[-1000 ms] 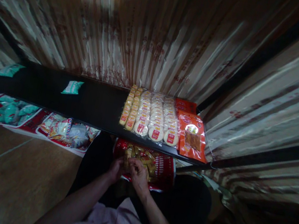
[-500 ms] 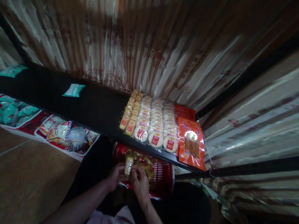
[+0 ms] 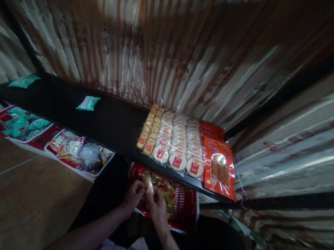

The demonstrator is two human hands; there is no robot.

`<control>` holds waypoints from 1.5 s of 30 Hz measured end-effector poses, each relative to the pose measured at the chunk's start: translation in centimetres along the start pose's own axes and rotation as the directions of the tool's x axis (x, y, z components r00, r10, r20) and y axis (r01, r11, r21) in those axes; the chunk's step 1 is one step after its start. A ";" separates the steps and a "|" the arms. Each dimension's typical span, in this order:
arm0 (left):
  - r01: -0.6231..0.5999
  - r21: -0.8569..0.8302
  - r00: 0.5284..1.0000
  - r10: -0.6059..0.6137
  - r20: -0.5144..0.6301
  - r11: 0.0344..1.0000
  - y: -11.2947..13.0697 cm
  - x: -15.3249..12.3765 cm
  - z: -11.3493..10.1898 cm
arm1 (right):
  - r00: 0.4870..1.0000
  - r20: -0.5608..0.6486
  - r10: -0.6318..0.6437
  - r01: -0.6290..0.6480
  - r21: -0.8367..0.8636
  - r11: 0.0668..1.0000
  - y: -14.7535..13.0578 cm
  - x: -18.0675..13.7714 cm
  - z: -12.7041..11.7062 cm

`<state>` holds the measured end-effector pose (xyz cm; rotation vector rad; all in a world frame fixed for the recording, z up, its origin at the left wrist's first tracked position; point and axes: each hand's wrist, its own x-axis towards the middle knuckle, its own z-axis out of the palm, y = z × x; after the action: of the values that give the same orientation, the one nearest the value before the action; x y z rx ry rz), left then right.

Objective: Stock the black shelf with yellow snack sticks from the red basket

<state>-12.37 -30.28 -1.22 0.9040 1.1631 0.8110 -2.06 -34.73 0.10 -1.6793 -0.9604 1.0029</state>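
Observation:
My left hand (image 3: 133, 194) and my right hand (image 3: 157, 204) are close together low in the middle of the view, both with fingers curled round a small yellow wrapped snack pack (image 3: 147, 183). They hover over a red bag (image 3: 182, 203) filled with more yellow packs, which lies under the front edge of a black shelf (image 3: 106, 118). On the shelf just above, rows of wrapped round cakes (image 3: 176, 146) and a narrow row of yellow packs (image 3: 149, 130) lie side by side.
Orange snack packets (image 3: 219, 173) lie at the shelf's right end. Two green packs (image 3: 88, 103) sit at its left part. Red bags of snacks (image 3: 78, 152) rest on the brown tiled floor (image 3: 11, 201). Striped packaging hangs behind and to the right.
My hands lifted one yellow pack out of the red bag and now hold it slightly higher between them. The view has shifted a little.

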 end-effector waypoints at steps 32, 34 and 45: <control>-0.447 0.297 0.844 0.508 -0.171 0.844 8.6 1.6 -3.1 | 0.936 -0.179 -0.303 0.195 -0.453 0.870 -8.3 4.4 4.8; -0.463 0.305 0.825 0.530 -0.194 0.832 9.0 2.3 -3.1 | 0.934 -0.188 -0.303 0.187 -0.465 0.865 -8.8 4.9 5.2; -0.503 0.383 0.774 0.601 -0.200 0.775 9.9 5.2 -3.4 | 0.919 -0.193 -0.344 0.202 -0.520 0.830 -9.6 7.3 6.6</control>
<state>-15.28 -20.92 5.11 1.4696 1.3374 1.3213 -7.01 -23.43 6.21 -1.9535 -1.2939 0.3178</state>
